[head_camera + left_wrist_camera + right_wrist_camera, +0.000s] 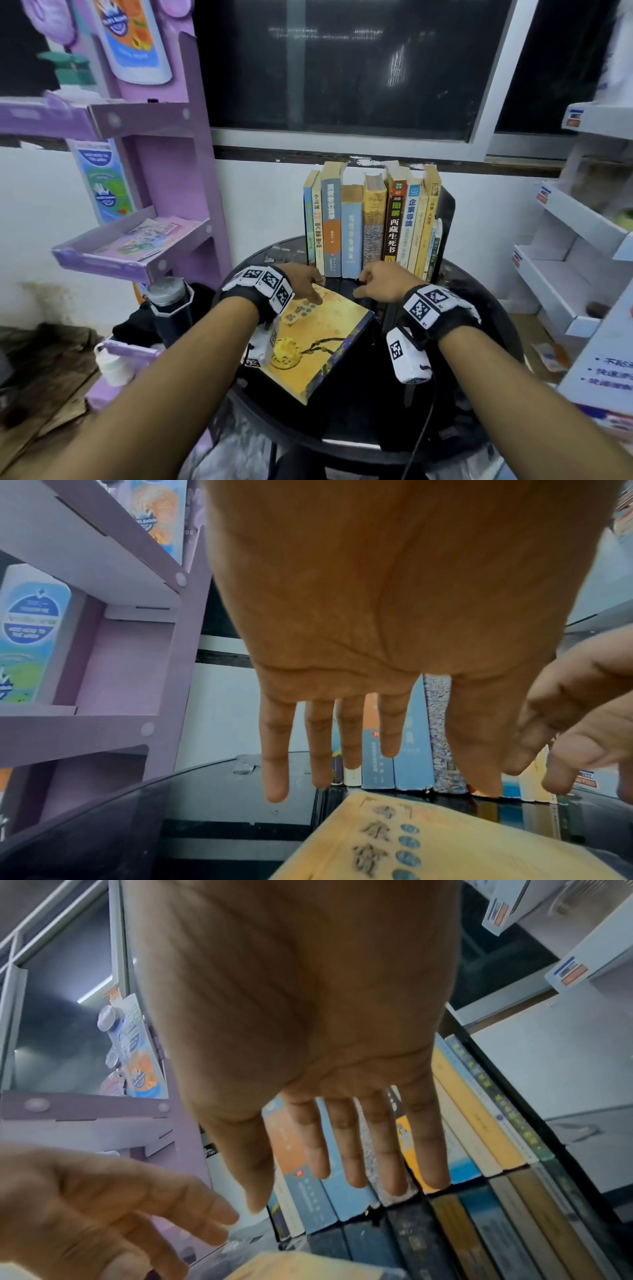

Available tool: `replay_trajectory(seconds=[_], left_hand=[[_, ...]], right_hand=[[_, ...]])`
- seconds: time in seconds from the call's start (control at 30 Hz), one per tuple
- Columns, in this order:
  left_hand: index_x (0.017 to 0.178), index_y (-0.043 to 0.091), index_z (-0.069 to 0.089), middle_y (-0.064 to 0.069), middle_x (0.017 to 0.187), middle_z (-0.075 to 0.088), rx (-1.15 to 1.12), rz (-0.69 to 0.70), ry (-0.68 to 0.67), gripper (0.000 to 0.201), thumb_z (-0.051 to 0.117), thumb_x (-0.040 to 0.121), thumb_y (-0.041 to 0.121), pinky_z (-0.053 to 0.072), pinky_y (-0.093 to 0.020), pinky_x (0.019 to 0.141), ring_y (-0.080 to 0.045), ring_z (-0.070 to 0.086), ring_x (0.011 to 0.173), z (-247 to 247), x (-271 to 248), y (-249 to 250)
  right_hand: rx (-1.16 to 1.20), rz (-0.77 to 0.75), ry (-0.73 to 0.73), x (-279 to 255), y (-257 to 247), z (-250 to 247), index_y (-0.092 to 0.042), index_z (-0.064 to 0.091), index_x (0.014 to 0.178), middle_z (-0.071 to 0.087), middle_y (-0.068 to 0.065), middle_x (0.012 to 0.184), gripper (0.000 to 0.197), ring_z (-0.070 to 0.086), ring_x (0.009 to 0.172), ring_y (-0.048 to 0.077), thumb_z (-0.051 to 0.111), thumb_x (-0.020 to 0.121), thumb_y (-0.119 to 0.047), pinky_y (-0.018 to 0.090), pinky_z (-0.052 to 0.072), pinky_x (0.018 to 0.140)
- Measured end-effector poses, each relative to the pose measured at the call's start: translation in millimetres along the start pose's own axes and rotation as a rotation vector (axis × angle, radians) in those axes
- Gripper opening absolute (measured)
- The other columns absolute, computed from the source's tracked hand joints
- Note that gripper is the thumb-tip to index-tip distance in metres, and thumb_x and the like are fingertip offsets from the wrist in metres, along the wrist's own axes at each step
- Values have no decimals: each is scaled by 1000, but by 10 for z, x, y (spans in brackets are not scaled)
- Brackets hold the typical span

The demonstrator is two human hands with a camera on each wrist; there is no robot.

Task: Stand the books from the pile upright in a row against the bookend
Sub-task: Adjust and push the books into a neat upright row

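Table: a round black table [455, 404] stands in front of a white wall under a dark window.
Row of books: about ten books [371, 222] stand upright at the back of the table, spines facing forward, with a black bookend [447, 219] at their right end.
Yellow book: one yellow book [325, 346] lies flat on the table in front of the row, cover up, turned at an angle.
Left hand: the left hand [303, 279] is over the far corner of the yellow book, fingers straight and spread; whether a fingertip touches the cover cannot be told.
Right hand: the right hand [383, 281] hovers just beside it near the foot of the row, fingers loose, gripping nothing.
Surroundings: a purple cardboard shelf [137, 240] stands to the left, and a white shelf [565, 274] to the right.
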State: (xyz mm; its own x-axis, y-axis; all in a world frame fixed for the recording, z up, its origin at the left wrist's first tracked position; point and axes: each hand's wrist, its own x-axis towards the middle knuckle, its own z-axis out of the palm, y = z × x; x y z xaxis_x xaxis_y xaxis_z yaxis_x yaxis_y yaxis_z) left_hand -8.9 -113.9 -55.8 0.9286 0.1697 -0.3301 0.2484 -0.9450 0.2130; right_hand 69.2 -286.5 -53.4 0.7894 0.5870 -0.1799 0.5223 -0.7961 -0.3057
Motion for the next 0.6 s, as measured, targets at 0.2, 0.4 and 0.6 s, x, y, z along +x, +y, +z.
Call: replay_trajectory(seconds=[0.2, 0.4, 0.6], left_hand=[[149, 21, 27, -6, 152, 35, -79, -37, -29, 73, 64, 89, 39, 42, -32, 92, -28, 43, 132, 120, 0, -114], [148, 17, 31, -8, 151, 36, -30, -69, -32, 73, 65, 88, 41, 36, -32, 103, -26, 39, 135, 198, 58, -149], [144, 21, 34, -6, 145, 43, -33, -97, -48, 74, 70, 82, 42, 39, -33, 99, -26, 47, 127, 232, 110, -188]], right_hand=[[-108, 61, -229, 116, -160, 245, -5, 62, 88, 58, 14, 82, 55, 57, 70, 26, 68, 80, -59, 37, 42, 62], [-122, 80, -230, 136, -197, 304, -7, 60, 108, 63, 6, 102, 69, 57, 87, 21, 84, 64, -54, 31, 43, 67], [-41, 112, -194, 171, -116, 388, -4, 66, 107, 68, 8, 107, 74, 62, 96, 20, 91, 54, -50, 32, 50, 78]])
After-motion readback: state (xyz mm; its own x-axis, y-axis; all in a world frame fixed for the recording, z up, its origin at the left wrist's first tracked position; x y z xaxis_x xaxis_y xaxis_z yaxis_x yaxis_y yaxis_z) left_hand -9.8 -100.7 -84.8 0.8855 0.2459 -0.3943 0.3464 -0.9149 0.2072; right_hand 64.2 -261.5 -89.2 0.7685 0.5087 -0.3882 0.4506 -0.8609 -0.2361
